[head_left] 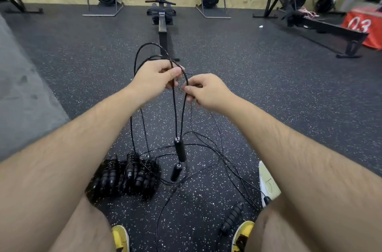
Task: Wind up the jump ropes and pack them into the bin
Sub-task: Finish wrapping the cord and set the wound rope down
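Several wound jump ropes [124, 177] lie in one dark heap on the speckled floor [82, 65], below the left hand and near the left knee. They are on the floor itself, not inside any container.

The left hand [154, 78] is raised in front of the body. Its fingers are curled round a few loops of a thin black rope [174, 107], which rise above the hand and fall under it. Between the two hands two strands hang down to a black handle [180, 149]. A second handle [176, 172] is just under it; I cannot tell if it hangs or lies on the floor.

The right hand [206, 92], just beside the left one, pinches the same rope between thumb and fingers.

Below the right hand loose cables [217, 160] spread over the floor in crossing curves. A ribbed handle [232, 218] lies close to the right yellow shoe [241, 233].

Under the right forearm a pale object [268, 185] shows only one corner, so I cannot say if it is a bin or what it holds. Far beyond the right hand stands a red box [359, 24] marked 03; its inside is not visible.
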{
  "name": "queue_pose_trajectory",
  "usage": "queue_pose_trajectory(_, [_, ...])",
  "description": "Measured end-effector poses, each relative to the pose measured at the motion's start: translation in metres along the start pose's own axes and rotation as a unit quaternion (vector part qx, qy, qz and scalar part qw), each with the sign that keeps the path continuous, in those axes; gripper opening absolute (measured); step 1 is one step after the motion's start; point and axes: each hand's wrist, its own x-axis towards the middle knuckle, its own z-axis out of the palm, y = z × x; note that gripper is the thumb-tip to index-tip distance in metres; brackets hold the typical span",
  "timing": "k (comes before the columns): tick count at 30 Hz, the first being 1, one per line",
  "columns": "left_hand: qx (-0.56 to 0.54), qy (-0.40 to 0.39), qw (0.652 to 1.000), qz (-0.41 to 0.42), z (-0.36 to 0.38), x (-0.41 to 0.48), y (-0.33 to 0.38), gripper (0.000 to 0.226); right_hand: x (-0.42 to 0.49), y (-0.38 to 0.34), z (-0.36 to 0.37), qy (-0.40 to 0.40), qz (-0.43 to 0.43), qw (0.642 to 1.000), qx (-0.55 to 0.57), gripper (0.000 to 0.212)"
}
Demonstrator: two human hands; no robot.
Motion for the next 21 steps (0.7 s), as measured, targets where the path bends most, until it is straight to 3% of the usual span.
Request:
queue_pose_trajectory(4, [-0.044, -0.057, 0.997, -0.018, 0.005, -0.007, -0.006, 0.013, 0.000, -0.006, -0.003, 0.051, -0.029, 0.998, 0.020, 0.015])
queue_pose_trajectory(9, [-0.074, -0.031, 0.996, -0.035, 0.011, -0.008, 0.001, 0.014, -0.001, -0.004, -0.001, 0.026, -0.023, 0.997, 0.064, 0.010])
queue_pose_trajectory(15, [-0.099, -0.011, 0.995, -0.020, 0.004, -0.006, 0.013, 0.017, -0.007, 0.013, 0.014, -0.099, 0.034, 0.994, -0.014, 0.020])
queue_pose_trajectory(21, [-0.057, -0.023, 0.998, -0.025, -0.008, -0.007, 0.001, 0.024, 0.002, 0.005, 0.014, -0.060, 0.022, 0.998, 0.019, 0.010])
